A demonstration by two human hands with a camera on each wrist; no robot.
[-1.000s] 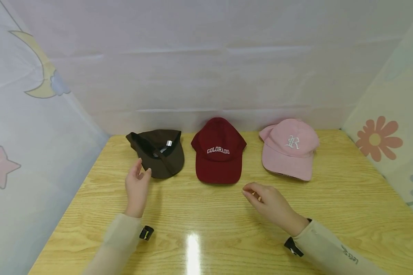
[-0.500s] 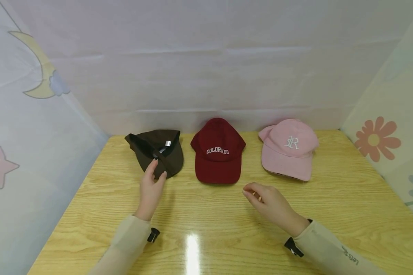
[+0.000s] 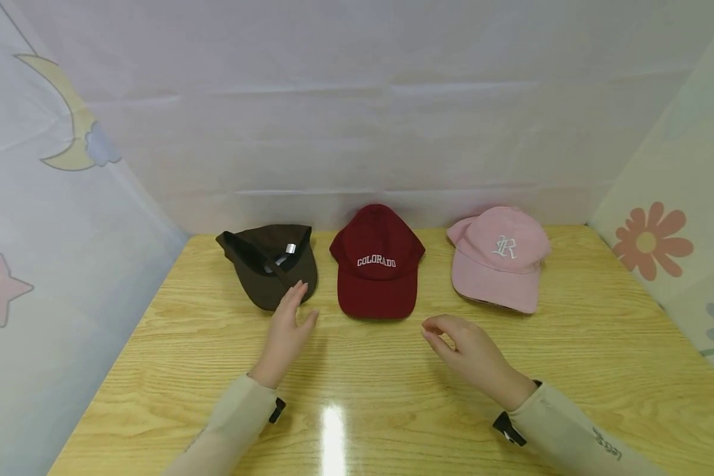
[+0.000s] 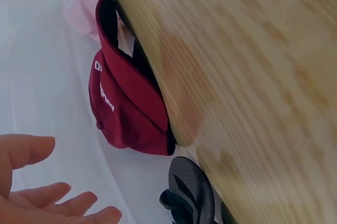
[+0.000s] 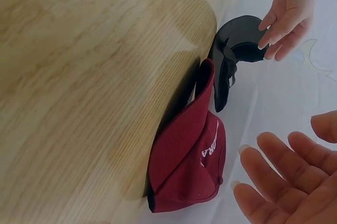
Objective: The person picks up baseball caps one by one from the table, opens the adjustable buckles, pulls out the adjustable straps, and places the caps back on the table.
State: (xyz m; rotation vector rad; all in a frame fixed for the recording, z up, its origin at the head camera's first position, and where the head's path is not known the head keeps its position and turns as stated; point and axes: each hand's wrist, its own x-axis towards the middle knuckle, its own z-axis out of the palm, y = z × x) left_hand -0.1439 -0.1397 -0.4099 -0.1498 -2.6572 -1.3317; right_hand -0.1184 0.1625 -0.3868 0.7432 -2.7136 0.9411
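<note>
Three baseball caps stand in a row along the back of the wooden table. The dark brown cap (image 3: 272, 289) at the left lies upside down, its inside and a white tag showing. In the middle, the dark red cap (image 3: 377, 297) sits upright, brim forward, lettered COLORADO. A pink cap (image 3: 496, 281) with a pale R sits at the right. My left hand (image 3: 285, 337), empty with fingers apart, hovers before the brown cap's brim. Also empty, my right hand (image 3: 473, 354) hangs in front of the gap between the red and pink caps, fingers loosely bent.
The wooden table (image 3: 369, 370) meets a pale cloth backdrop (image 3: 387, 132) just behind the caps. Printed cloth walls with a moon (image 3: 74, 119) and a flower (image 3: 648, 241) flank it left and right.
My left hand has moved rightward, from the brown cap's left side to its right front. The right hand has barely moved, and the caps stay in place.
</note>
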